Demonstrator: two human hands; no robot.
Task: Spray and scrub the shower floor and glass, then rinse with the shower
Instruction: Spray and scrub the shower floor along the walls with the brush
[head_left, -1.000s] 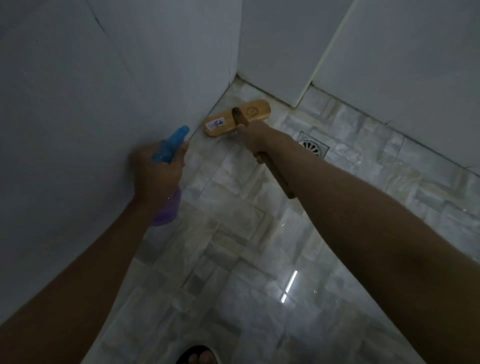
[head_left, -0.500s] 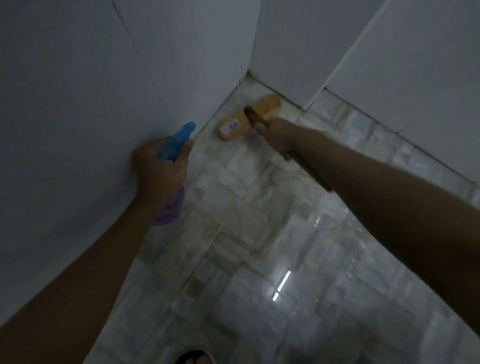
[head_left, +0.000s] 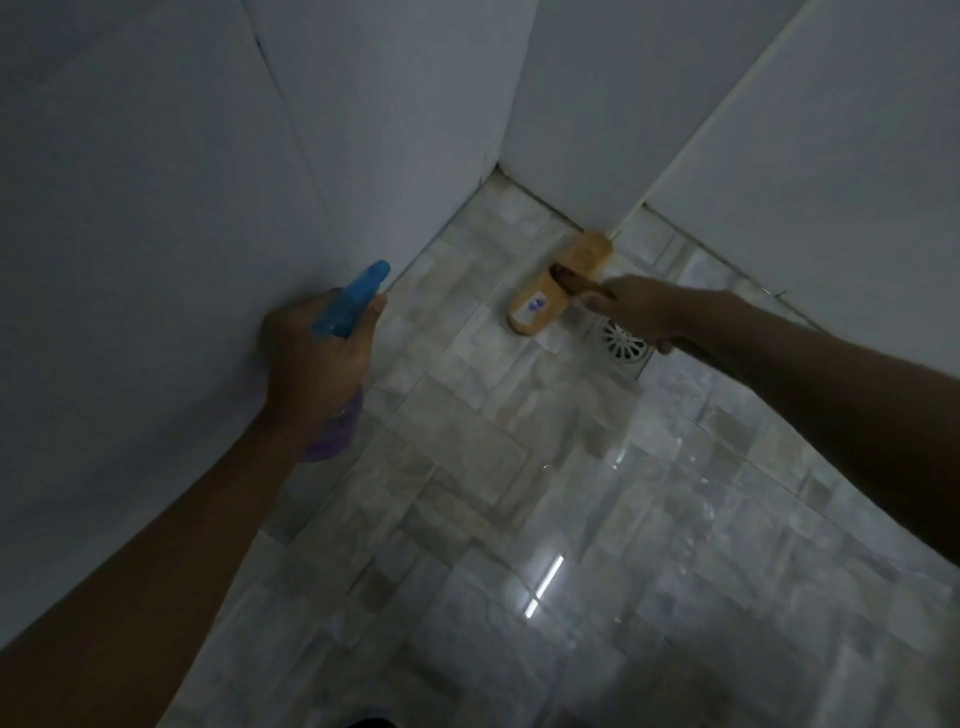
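Two tools are in your hands, and the scrubbing step looks to be the one in hand. At left of centre, your left hand (head_left: 317, 358) wraps the translucent spray bottle with its blue trigger head and purple body (head_left: 349, 306), its grip closed round the neck, nozzle aimed toward the upper corner beside the smooth pale wall (head_left: 156, 208). At upper centre the tan wooden scrub brush (head_left: 558, 283), a flat oblong block with a small label, lies on the glossy marble-patterned tiled floor (head_left: 519, 519) hard against the wall base. Your right hand (head_left: 639, 314) holds its dark handle, grip closed. Just below sits the round slotted metal drain (head_left: 623, 345). Next, I judge, push firmly along the grout edge; wet tile looks slippery.
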